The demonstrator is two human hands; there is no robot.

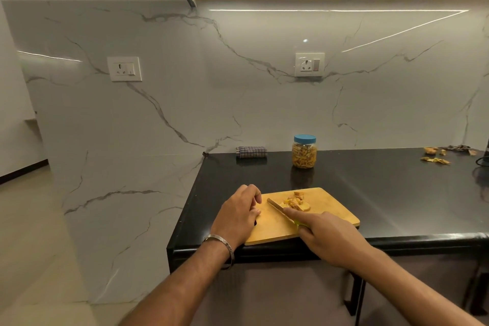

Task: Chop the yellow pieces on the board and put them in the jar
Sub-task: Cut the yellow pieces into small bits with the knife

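A wooden cutting board (pixel 333 209) lies at the front edge of the black counter. A small heap of yellow pieces (pixel 295 201) sits on its far middle. My right hand (pixel 325 238) grips a knife (pixel 277 208) by its green handle, the blade lying on the board just left of the pieces. My left hand (pixel 239 214) rests on the board's left end with its fingers curled over the edge. A clear jar (pixel 304 152) with a blue lid on stands behind the board, filled with yellow bits.
A folded checked cloth (pixel 251 152) lies at the back of the black counter (pixel 397 188), left of the jar. Peel scraps (pixel 436 159) are scattered at the back right. A dark object shows at the right edge. The marble wall rises behind.
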